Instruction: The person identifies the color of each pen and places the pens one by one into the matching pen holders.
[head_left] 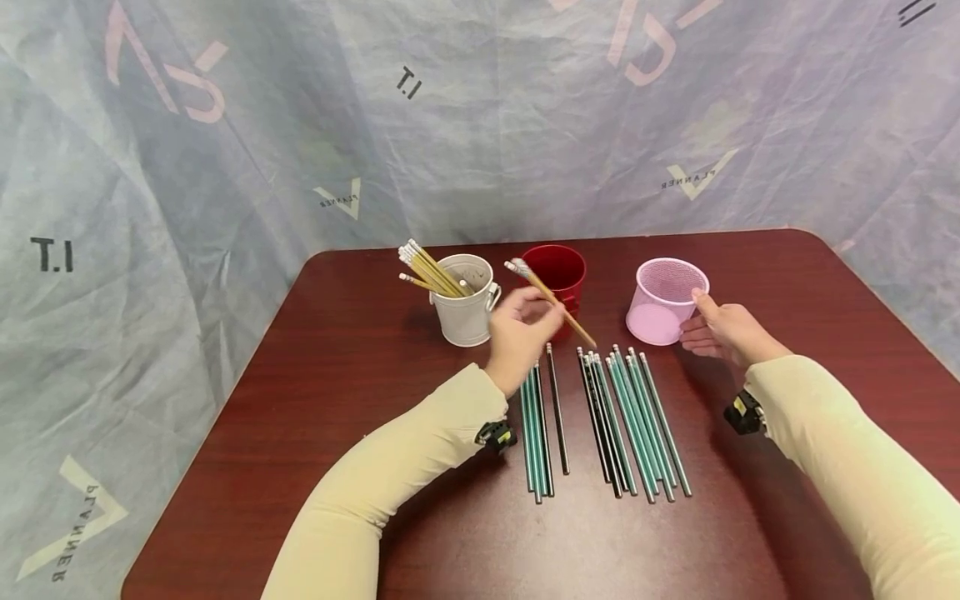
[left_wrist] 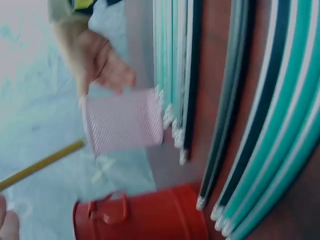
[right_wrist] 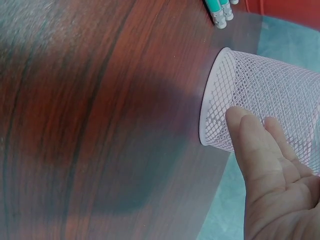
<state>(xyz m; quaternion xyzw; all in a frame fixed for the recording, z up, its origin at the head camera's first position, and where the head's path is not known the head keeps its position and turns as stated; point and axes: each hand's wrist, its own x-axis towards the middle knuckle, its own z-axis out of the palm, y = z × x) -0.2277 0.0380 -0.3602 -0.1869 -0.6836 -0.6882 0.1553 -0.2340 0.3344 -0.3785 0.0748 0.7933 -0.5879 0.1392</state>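
My left hand (head_left: 521, 333) pinches a yellow pencil (head_left: 550, 296) at a slant in front of the red bucket (head_left: 558, 271); blur hides whether a second one lies with it. In the left wrist view, the pencil's bare end (left_wrist: 67, 151) points toward the pink mesh cup (left_wrist: 125, 122). My right hand (head_left: 731, 329) is at the right side of that cup, thumb at the rim. Its fingers (right_wrist: 257, 145) lie fairly straight along the outside of the mesh. The pink cup stands upright on the table and holds nothing visible.
Left of the red bucket, a white bucket (head_left: 463, 321) holds several yellow pencils (head_left: 427, 268). Green and black pencils lie in two groups, one left (head_left: 536, 442) and one right (head_left: 637, 425), on the dark red wooden table (head_left: 315, 400). A printed grey cloth (head_left: 480, 125) hangs behind.
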